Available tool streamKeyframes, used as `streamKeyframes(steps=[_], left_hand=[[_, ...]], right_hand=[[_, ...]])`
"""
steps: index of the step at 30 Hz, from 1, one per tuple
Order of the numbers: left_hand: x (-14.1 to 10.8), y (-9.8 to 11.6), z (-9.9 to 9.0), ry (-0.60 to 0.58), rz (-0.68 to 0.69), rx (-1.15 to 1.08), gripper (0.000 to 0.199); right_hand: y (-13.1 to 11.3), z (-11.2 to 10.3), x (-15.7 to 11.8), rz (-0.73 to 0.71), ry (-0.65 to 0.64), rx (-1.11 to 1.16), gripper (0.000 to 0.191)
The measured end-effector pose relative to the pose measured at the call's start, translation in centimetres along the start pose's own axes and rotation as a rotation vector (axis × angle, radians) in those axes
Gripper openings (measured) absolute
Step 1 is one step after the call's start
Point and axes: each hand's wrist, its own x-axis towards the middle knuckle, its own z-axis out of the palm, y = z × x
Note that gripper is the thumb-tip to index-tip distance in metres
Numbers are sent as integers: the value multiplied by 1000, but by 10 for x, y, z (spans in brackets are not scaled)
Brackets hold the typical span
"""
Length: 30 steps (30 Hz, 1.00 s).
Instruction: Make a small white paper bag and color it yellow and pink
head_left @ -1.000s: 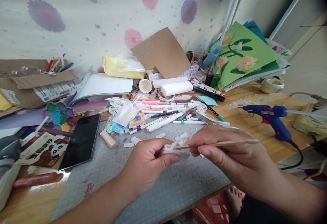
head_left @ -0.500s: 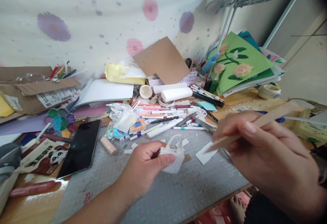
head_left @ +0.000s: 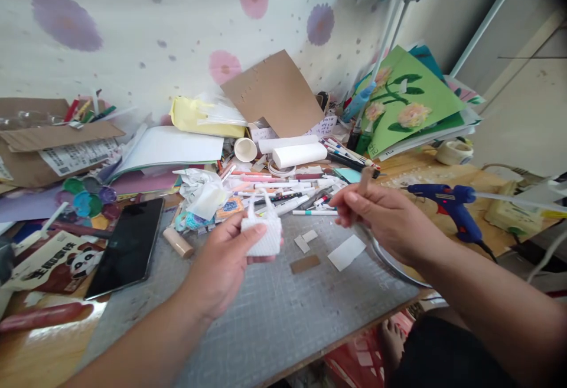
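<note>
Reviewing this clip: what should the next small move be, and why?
Probably lay the wooden stick down on the grey mat: the right hand grips it well apart from the small white bag, which the left hand holds with its handles up, so that would free a hand for adjusting it.

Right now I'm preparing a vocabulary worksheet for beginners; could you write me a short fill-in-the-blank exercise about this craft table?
1. The left hand holds a small bag whose colour is ____.
2. The body of the glue gun is ____.
3. The animal printed on the packet beside the phone is a ____.
4. As the camera sees it, the brown strip lies to the ____ of the larger white card.

Missing words: white; blue; panda; left.
</note>
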Motion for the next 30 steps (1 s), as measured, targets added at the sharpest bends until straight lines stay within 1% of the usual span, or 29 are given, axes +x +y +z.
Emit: streamKeyframes(steps=[2, 4, 6, 10, 13, 14, 16, 17, 18, 20, 22, 24, 26, 28, 30], left_hand=[[4, 2, -2, 32, 19, -20, 25], [5, 2, -3, 23, 29, -21, 28], [6, 0, -4, 14, 40, -17, 32], [8, 0, -5, 52, 62, -3, 34], [10, 0, -7, 56, 76, 5, 34], [10, -1, -7, 40, 83, 14, 34], [9, -2, -7, 3, 95, 41, 32], [8, -2, -7, -10, 98, 57, 31], [7, -2, -7, -17, 96, 71, 29], [4, -1, -6, -11, 73, 98, 28], [2, 0, -4, 18, 37, 116, 32], [0, 1, -3, 65, 5, 127, 38], [0, 2, -3, 93, 0, 132, 42], [0, 1, -2, 87, 23, 128, 43], [0, 0, -2, 72, 55, 121, 39]], right_hand=[[7, 0, 6, -14, -110, -253, 23], [13, 3, 11, -62, -192, -427, 15], [16, 7, 14, -91, -218, -479, 12], [16, 8, 16, -131, -236, -550, 23], [16, 5, 14, -153, -286, -605, 17], [16, 3, 14, -161, -313, -623, 18], [14, -6, 13, -183, -330, -632, 30], [13, -14, 13, -193, -298, -622, 32], [11, -25, 12, -198, -243, -609, 31], [9, -53, 7, -196, -82, -600, 20], [13, -83, -5, -176, 22, -678, 17], [24, -110, -24, -173, 42, -769, 23], [41, -128, -45, -154, 58, -799, 34], [57, -138, -64, -156, 114, -772, 35], [68, -147, -77, -204, 215, -597, 33]])
